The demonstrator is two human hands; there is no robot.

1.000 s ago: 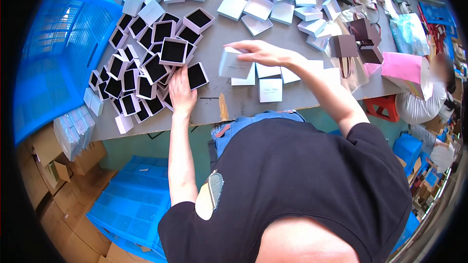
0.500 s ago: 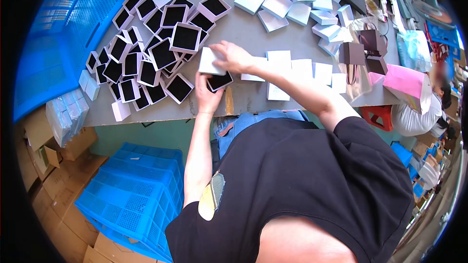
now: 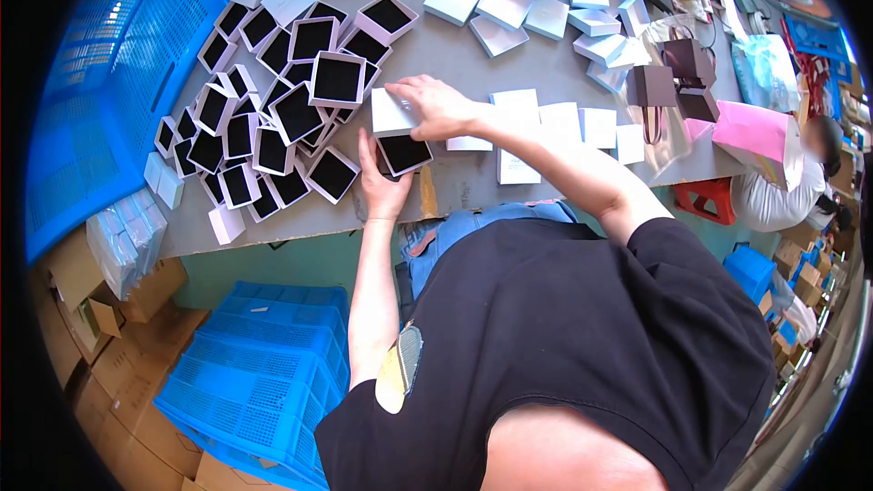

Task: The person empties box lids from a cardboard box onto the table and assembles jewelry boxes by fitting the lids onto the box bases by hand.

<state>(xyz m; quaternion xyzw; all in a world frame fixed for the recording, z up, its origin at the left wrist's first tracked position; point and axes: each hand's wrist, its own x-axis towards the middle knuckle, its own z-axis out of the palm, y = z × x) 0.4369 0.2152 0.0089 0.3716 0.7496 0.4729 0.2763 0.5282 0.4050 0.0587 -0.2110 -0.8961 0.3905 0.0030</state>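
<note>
White lid (image 3: 388,118): frame centre, pinched by right hand (image 3: 440,110).
Black-lined box (image 3: 406,155): just below, gripped by left hand (image 3: 385,191).
Grip: may slip, if too light.
Box pile (image 3: 296,112): could slide, if bumped.

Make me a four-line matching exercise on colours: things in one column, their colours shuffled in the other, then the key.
Things
1. Lid in the right hand
2. Insert of the box base at the left hand
3. Mesh-walled crate at the picture's upper left
4. Stool below the table edge, at the picture's right

Colours
A. Red
B. White
C. Blue
D. Black

Pairs: 1-B, 2-D, 3-C, 4-A
</note>
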